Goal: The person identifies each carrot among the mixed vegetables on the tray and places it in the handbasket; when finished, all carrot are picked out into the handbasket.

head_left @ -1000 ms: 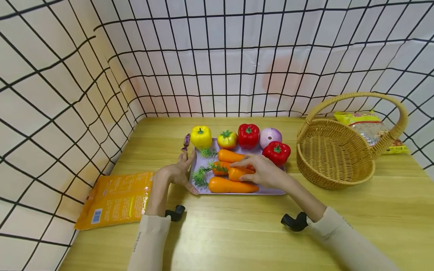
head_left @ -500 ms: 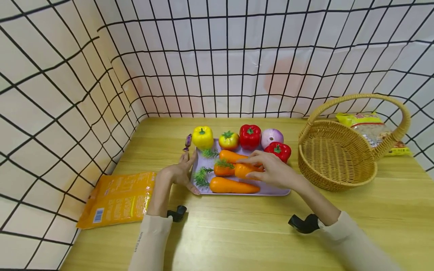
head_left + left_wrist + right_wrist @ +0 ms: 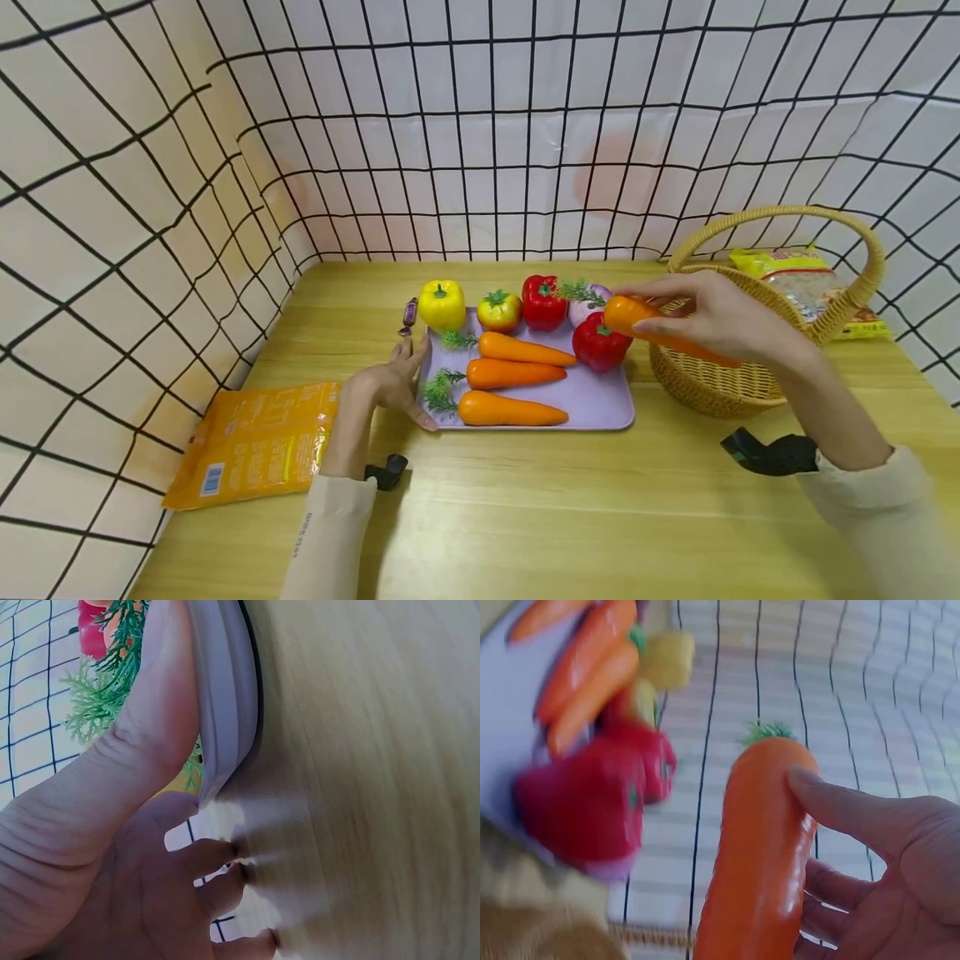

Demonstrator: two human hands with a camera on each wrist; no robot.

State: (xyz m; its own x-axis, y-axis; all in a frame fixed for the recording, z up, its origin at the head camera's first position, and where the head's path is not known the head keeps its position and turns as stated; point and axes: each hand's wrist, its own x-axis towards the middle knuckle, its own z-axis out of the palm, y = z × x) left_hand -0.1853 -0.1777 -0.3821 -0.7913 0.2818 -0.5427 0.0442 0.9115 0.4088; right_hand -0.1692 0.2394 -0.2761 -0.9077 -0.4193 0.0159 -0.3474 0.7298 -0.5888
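My right hand (image 3: 727, 321) pinches a carrot (image 3: 761, 855) between thumb and fingers, its green top pointing left, over the near left rim of the wicker basket (image 3: 693, 396). My left hand (image 3: 390, 387) rests spread at the left edge of the lilac tray (image 3: 600, 412); in the left wrist view its thumb (image 3: 169, 690) lies along the tray rim and its fingertips touch the table. On the tray lie three carrots (image 3: 517, 373) side by side. Behind them stand a yellow pepper (image 3: 442, 308), a yellow-red tomato (image 3: 498, 312), red peppers (image 3: 543, 304) and a partly covered purple onion (image 3: 581, 311).
An orange packet (image 3: 255, 442) lies to the left of my left forearm. A purple-wrapped candy (image 3: 408, 315) sits behind the left hand. Behind the basket is a yellow-and-clear food bag (image 3: 802, 287). White grid-patterned sheets (image 3: 495, 142) enclose the table at the back and sides.
My right hand has lifted a carrot off the tray and carried it right to the basket. Three carrots now show uncovered on the tray. The left hand has stayed at the tray's edge.
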